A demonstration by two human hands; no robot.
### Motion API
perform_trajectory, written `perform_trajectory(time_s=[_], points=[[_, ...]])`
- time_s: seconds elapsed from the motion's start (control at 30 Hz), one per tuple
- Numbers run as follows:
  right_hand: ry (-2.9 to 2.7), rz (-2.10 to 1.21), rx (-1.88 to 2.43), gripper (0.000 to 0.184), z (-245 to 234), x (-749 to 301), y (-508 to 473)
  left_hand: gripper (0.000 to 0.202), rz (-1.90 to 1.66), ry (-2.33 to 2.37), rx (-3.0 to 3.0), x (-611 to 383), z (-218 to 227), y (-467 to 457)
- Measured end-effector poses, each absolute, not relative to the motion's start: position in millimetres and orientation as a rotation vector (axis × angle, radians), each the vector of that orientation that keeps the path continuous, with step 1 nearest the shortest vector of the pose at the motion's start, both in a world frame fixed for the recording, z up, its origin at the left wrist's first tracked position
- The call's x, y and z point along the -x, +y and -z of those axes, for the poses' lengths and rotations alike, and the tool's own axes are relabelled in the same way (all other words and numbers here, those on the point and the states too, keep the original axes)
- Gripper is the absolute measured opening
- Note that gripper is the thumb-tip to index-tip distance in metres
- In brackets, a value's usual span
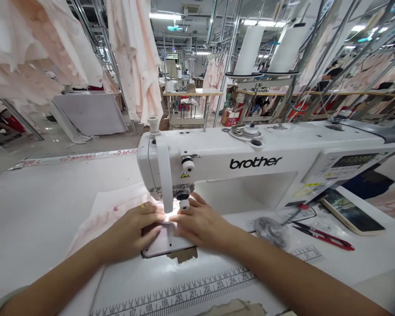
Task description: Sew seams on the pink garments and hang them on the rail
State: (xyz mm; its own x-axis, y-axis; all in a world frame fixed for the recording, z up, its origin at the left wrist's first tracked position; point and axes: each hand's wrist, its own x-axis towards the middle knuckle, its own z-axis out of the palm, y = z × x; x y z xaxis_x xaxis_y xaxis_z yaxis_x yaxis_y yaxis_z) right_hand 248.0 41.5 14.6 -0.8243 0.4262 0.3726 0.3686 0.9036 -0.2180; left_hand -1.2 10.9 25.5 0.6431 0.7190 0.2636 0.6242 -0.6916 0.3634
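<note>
A white Brother sewing machine (217, 151) stands before me, its lamp lighting the needle area. Pale pink and white fabric (110, 210) lies on the bed and spreads to the left. From the left, my left hand (134, 230), with a gold-coloured ring, is closed on the fabric's edge close to the needle. My right hand (204, 224) grips the fabric from the other side, its upper fingers reaching behind the presser area. The needle, the presser foot and the exact finger contact are partly hidden by the machine head and the glare.
Red-handled thread snips (325, 237), a phone (352, 213) and a clear round bobbin-like item (271, 232) lie right of my right hand. A printed ruler scale (184, 294) runs along the front of the table. Thread cones (249, 50) and hanging garments (134, 57) stand beyond the machine.
</note>
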Motion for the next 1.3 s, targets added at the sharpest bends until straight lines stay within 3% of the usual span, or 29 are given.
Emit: perform_trajectory(time_s=[0.17, 0.33, 0.57, 0.9, 1.13, 1.3], points=[[-2.582, -0.146, 0.723, 0.020, -12, -236, 42, 0.014, -0.565, 1.156, -2.543, -5, -27, 13], [-2.585, -0.069, 0.836, 0.029, -9, -223, 41, 0.012, -0.639, 1.187, -2.532, -5, -19, 14], [-2.590, 0.154, 0.878, 0.021, -3, -215, 43, 0.013, -0.720, 1.182, -2.659, -4, -15, 18], [-2.562, 0.532, 0.477, 0.024, -4, -223, 45, 0.020, -0.754, 1.091, -2.829, -6, -13, 22], [-2.718, 0.241, 0.451, 0.014, -15, -238, 41, 0.033, -0.573, 0.857, -2.917, 9, -17, 19], [-2.782, -0.008, 0.561, 0.019, -25, -249, 35, 0.038, -0.571, 0.786, -2.943, 15, -14, 24]])
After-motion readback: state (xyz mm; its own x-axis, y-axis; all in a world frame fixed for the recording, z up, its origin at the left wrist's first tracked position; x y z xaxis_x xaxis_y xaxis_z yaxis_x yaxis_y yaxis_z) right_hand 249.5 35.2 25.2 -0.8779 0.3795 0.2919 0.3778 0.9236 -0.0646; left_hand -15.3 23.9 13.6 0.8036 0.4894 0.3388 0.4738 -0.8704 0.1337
